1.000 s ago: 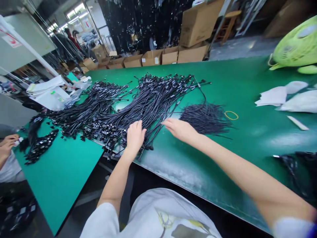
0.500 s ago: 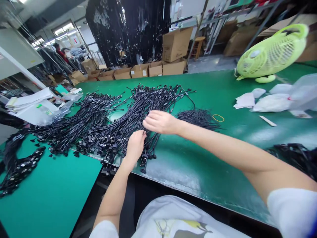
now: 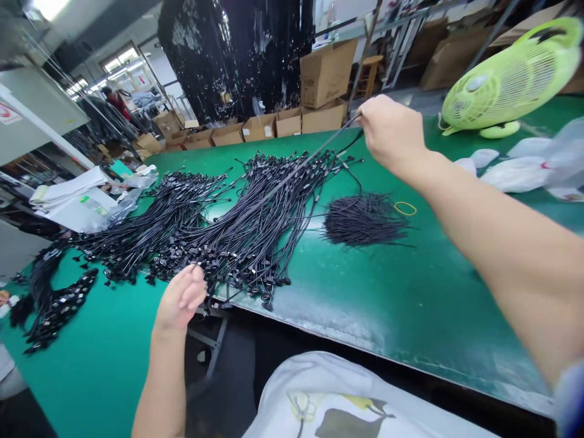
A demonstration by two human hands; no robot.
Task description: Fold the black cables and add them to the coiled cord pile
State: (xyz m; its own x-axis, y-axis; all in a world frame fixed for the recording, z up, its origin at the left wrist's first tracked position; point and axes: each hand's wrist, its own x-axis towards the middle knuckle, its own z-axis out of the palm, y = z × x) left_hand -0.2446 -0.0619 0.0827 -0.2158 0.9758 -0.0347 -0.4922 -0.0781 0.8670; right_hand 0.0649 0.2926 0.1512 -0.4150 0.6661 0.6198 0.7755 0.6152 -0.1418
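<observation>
Closest to me, the left hand [image 3: 180,298] sits low at the front edge of the counter [image 3: 365,292], fingers curled in and pinching the plug end of one black cable [image 3: 278,182]. That cable runs taut and slanting up across the heap to the right hand [image 3: 392,131], which is raised above the counter and closed around its other end. Under the stretched cable lies the big fan-shaped pile of black cables [image 3: 228,225], plug ends crowded toward the near edge, and it spreads left onto a lighter green board [image 3: 104,353] where another dark clump [image 3: 55,298] lies. Just right of the pile is a small separate bundle of thin black wires [image 3: 365,219], with a yellow rubber band [image 3: 405,208] beside it. Judging by that, one cable is singled out and nearly everything else lies loose in the heap, so most of the work looks undone. Farther back are clear plastic bags [image 3: 520,173], a lime-green fan [image 3: 511,79], stacked papers [image 3: 73,191] at the left and cardboard boxes [image 3: 326,73] along the far side.
</observation>
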